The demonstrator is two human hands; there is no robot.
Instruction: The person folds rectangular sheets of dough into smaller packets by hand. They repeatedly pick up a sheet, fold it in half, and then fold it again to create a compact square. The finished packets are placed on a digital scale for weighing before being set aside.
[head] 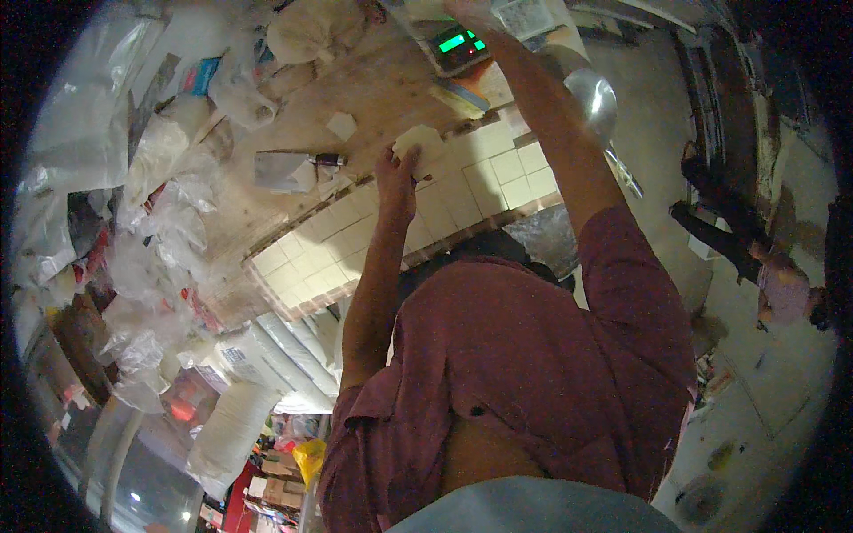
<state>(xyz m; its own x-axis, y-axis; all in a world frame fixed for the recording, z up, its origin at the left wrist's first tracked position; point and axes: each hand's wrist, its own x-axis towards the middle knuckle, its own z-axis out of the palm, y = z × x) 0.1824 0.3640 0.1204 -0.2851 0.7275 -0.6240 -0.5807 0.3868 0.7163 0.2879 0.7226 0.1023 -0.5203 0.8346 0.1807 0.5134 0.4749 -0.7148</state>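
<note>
My left hand (401, 170) holds a pale, flat, uneven piece (420, 138), perhaps dough, above the worktop. Beneath that hand runs a band of cream square tiles (436, 206) along the counter's near side. My right arm reaches to the top of the view, where my right hand (470, 12) is partly cut off and blurred; its grip cannot be made out. Just below it, a digital scale (460, 52) shows lit green panels. Left of my left hand, a broad flat blade (283, 170) with a short dark handle lies on the wooden worktop (300, 113). A smaller pale piece (342, 125) lies nearby.
Crumpled clear plastic bags (166, 206) crowd the left side. A tied sack (310, 33) and a clear container (523, 16) sit farther back. A shiny metal bowl (592, 100) is beside my right forearm. White sacks (266, 353) are stacked lower left; another person (783, 280) is at right.
</note>
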